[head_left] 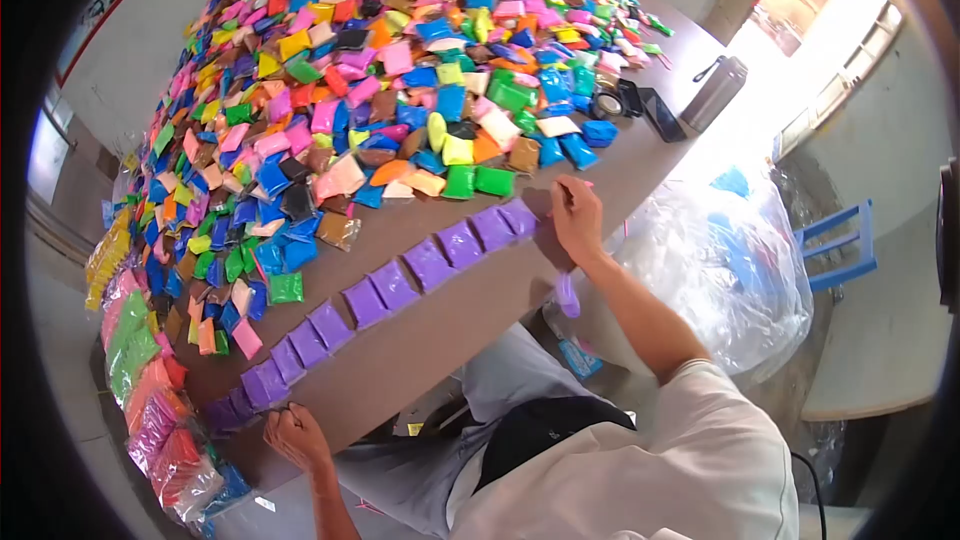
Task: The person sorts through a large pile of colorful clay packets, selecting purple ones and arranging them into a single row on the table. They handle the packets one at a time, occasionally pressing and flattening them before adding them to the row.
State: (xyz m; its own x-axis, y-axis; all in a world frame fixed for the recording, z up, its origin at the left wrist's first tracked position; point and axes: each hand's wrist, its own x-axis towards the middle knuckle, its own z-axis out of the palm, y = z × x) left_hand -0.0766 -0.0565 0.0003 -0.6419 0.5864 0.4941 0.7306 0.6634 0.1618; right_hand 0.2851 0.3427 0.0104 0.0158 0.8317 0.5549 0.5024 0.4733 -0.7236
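Observation:
A row of purple packets [429, 264] lies along the brown table [400, 360], running from the lower left up to the right. My left hand [297, 436] rests at the table's front edge, just below the row's left end, with its fingers curled in; what they hold, if anything, is hidden. My right hand [577, 218] is beside the row's right end, its fingers pinched together, and a small pink bit shows at the fingertips. Under my right wrist, a purple strip [567, 295] hangs at the table's edge.
A large heap of colourful packets [400, 70] covers the table's far part. Bagged packets [165, 420] stand at the left edge. A dark flask [714, 95] and a black case [661, 114] are at the right. Beyond my right arm sit a clear plastic bag [710, 260] and a blue stool [840, 245].

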